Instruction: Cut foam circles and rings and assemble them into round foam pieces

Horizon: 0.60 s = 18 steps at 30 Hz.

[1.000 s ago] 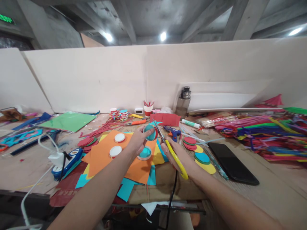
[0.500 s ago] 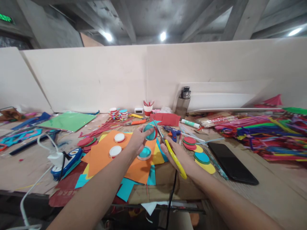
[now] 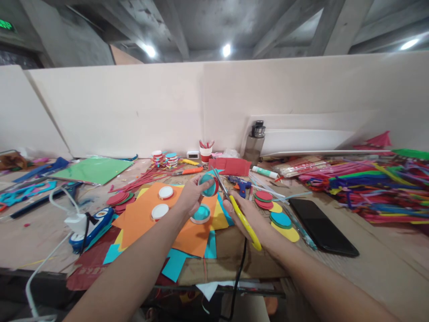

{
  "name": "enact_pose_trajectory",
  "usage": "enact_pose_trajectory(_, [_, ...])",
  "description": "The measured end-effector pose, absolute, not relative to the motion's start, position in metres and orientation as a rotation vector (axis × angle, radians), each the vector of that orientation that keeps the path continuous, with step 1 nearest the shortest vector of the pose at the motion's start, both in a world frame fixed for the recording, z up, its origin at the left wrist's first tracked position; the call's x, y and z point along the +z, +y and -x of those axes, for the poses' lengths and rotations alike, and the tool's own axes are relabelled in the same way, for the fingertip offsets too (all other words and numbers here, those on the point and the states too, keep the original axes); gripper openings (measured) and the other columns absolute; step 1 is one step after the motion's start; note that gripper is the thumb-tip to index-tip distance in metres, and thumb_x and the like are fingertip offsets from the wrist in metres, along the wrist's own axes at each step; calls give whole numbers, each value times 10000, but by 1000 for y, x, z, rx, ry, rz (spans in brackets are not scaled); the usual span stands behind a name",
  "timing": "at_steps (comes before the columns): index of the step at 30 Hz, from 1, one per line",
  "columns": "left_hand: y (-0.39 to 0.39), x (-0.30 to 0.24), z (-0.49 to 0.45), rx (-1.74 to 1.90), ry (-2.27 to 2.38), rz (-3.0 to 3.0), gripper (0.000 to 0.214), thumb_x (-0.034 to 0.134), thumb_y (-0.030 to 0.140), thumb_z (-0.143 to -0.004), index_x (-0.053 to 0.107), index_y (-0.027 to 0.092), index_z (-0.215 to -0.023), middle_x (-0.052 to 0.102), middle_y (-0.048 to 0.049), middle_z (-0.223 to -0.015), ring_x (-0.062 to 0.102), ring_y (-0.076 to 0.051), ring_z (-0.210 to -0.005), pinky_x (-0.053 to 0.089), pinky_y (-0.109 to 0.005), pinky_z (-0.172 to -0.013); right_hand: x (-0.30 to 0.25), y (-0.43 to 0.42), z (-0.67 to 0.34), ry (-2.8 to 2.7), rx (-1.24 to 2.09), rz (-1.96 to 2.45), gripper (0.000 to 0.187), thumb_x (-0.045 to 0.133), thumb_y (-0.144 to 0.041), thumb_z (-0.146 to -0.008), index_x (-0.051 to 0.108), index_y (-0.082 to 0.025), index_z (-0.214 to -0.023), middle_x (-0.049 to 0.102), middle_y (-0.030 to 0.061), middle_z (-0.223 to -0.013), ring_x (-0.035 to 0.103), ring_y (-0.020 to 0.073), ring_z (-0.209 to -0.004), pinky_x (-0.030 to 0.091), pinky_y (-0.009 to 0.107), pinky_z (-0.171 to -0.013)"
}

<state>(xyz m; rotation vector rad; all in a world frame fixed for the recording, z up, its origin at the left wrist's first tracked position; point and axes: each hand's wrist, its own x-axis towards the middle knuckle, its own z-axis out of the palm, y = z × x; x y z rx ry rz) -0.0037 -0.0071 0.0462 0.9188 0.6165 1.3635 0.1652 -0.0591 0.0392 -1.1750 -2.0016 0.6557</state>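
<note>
The turquoise-faced lid point(image 3: 207, 185) is up in the left grip point(image 3: 191, 197), pinched near its rim with the thumb across its face; the fingers behind it are hidden. The right grip point(image 3: 254, 218) is wrapped around the scissors point(image 3: 240, 215), yellow-handled, their metal blades rising just beside the lid's red edge; whether they touch it, I cannot tell. Below, another turquoise lid point(image 3: 201, 213) rests on smooth orange paper point(image 3: 140, 222), near white round lids point(image 3: 160, 211). Right of the scissors are flat round discs point(image 3: 280, 219) and a glossy black phone point(image 3: 323, 227). Farther right, a tangle of strips point(image 3: 365, 190) runs out of frame across the table point(image 3: 389, 250).
</note>
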Motion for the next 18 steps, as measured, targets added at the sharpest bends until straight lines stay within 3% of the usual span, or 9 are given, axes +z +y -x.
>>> enact_pose_trajectory(10, [-6, 48, 8, 1321, 616, -998, 269, 839, 242, -542, 627, 120, -655, 573, 17, -605, 472, -63, -543, 375, -193, -554, 37, -59, -167, -2028, 593, 1192, 256, 455, -436, -909, 441, -202, -807, 431, -47, -661, 380, 100, -605, 306, 223, -547])
enact_pose_trajectory(18, [-2, 46, 15, 1276, 609, -1053, 238, 832, 209, -550, 667, 111, -690, 604, -3, -629, 498, -70, -557, 390, -183, -549, 45, -62, -165, -2034, 569, 1219, 328, 420, -503, -909, 436, -199, -788, 444, -42, -649, 401, 101, -590, 318, 229, -543])
